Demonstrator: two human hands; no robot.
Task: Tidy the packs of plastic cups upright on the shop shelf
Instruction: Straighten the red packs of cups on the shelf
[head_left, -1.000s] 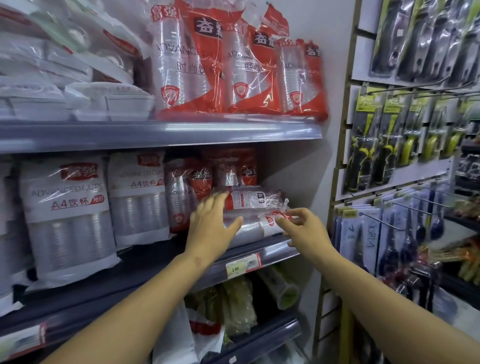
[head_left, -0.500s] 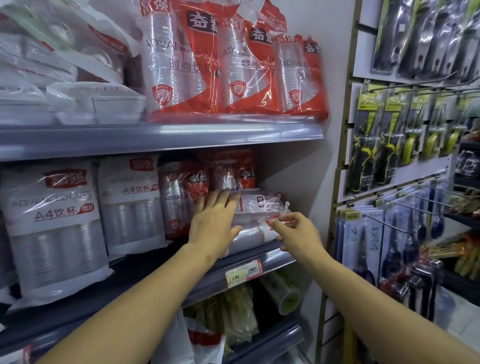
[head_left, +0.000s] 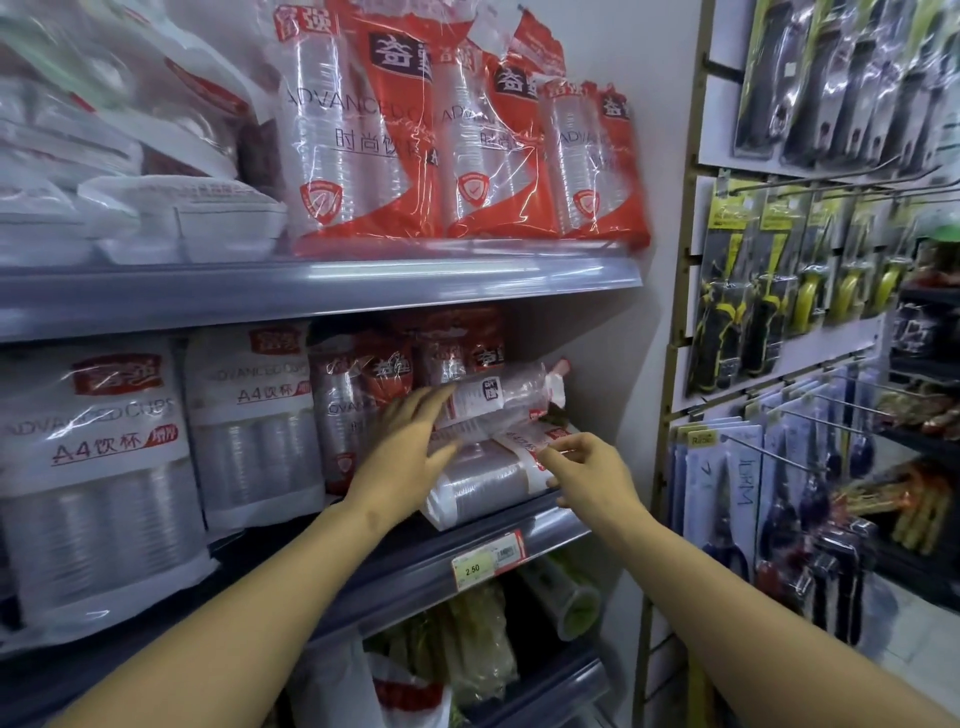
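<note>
Three clear cup packs lie sideways in a pile at the right end of the middle shelf (head_left: 415, 577): a top pack (head_left: 511, 389), a middle pack (head_left: 527, 434) and a bottom pack (head_left: 483, 488). My left hand (head_left: 408, 457) lies flat against the pile's left end with its fingers spread. My right hand (head_left: 592, 475) pinches the wrapper at the middle pack's right end. Red-and-clear cup packs (head_left: 358, 395) stand upright just behind and left of the pile.
White A4 cup packs (head_left: 254, 415) stand left on the same shelf. Red cup packs (head_left: 363, 145) and white foam trays (head_left: 182, 218) fill the shelf above. A 2.50 price tag (head_left: 485, 558) marks the shelf edge. A rack of hanging tools (head_left: 779, 291) stands close on the right.
My left hand has slid up against the pile's left end. My right hand has closed on the wrapper end. The top pack's right end now tilts slightly upward.
</note>
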